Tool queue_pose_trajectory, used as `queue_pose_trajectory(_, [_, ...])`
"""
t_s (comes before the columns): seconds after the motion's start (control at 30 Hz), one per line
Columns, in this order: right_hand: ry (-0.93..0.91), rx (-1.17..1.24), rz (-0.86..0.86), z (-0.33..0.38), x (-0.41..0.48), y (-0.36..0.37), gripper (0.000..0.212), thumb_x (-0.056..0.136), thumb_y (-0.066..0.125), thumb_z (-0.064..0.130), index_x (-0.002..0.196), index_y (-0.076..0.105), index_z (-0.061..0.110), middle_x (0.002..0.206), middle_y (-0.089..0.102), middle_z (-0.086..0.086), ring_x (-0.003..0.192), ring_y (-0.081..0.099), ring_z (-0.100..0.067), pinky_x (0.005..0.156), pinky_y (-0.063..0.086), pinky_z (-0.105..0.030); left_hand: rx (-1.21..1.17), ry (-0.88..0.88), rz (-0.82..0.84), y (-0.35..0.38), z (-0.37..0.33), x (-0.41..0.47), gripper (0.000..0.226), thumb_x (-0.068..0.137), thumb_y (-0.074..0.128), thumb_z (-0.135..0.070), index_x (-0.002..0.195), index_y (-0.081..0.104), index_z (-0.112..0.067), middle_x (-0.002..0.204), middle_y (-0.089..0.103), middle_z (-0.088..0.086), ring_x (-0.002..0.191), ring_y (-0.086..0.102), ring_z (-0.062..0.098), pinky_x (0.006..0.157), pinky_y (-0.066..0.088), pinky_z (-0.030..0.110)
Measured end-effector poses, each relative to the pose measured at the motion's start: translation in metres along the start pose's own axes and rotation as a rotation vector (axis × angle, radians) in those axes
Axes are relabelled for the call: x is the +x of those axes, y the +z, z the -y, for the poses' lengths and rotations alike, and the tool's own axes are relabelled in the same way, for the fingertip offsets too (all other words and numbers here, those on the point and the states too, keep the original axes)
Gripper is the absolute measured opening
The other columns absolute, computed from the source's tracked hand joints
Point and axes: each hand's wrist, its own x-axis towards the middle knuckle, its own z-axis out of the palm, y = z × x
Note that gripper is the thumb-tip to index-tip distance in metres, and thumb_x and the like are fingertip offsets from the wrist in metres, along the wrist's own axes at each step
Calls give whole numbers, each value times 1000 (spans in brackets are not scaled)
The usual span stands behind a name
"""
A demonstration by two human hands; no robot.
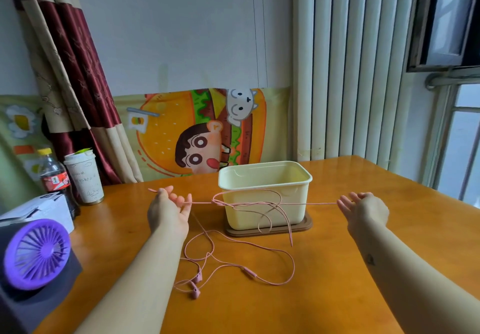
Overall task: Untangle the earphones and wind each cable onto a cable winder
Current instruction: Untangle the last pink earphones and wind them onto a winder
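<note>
This looks like a room in somebody's home: a red and beige curtain [75,74], a cartoon burger cloth [166,131] on the wall, a white radiator [345,74] by the window [462,139], and a wooden table [363,230] with a cola bottle [55,178], a paper cup [83,178] and a purple fan [36,253].

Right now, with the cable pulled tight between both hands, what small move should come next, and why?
Probably bring the left hand and right hand slightly closer to slacken the pink earphone cable. It runs taut between them, and the tangle sits bunched near the left hand; pulling harder would likely tighten it. Slack should let the loops open.
</note>
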Motion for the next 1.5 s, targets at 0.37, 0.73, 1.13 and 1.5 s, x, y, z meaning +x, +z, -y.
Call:
queue_pose_trajectory(0.37, [-935, -1284, 217, -19, 1, -27, 23, 97, 48, 20, 86, 62, 4, 80, 61, -7, 72, 56, -24, 62, 40, -31, 1084, 531, 190, -7, 11, -9, 29, 105, 36, -28, 99, 63, -18, 86, 60, -3, 87, 58, 21, 64, 45, 26])
queue_pose_trajectory(0.73, [-388, -1641, 365, -19, 22, -45, 39, 97, 51, 32, 66, 60, 10, 68, 63, -6, 65, 61, -20, 59, 49, -29, 1700, 201, 115, -39, 34, 8, 66, 101, 47, -12, 153, 8, -2, 159, 6, 19, 135, 37, 37, 104, 45, 40])
queue_pose_trajectory(1.13, [-466, -1922, 218, -6, 24, -52, 61, 87, 62, 47, 133, 40, 14, 125, 48, -12, 88, 64, -24, 72, 58, -35, 1963, 424, 1212, -21, 74, -58, 53, 77, 71, -57, 125, 59, -37, 135, 49, -12, 125, 45, 12, 107, 41, 37])
queue_pose_trajectory(1.5, [-550, -2041, 1165, -38, -68, -41, 49, 83, 69, 37, 128, 55, 25, 127, 59, 3, 111, 57, -15, 93, 51, -32, 1973, 500, 1240, -14, 84, -60, 8, 90, 56, -30, 88, 64, -30, 109, 66, -10, 96, 57, 9, 85, 51, 31])
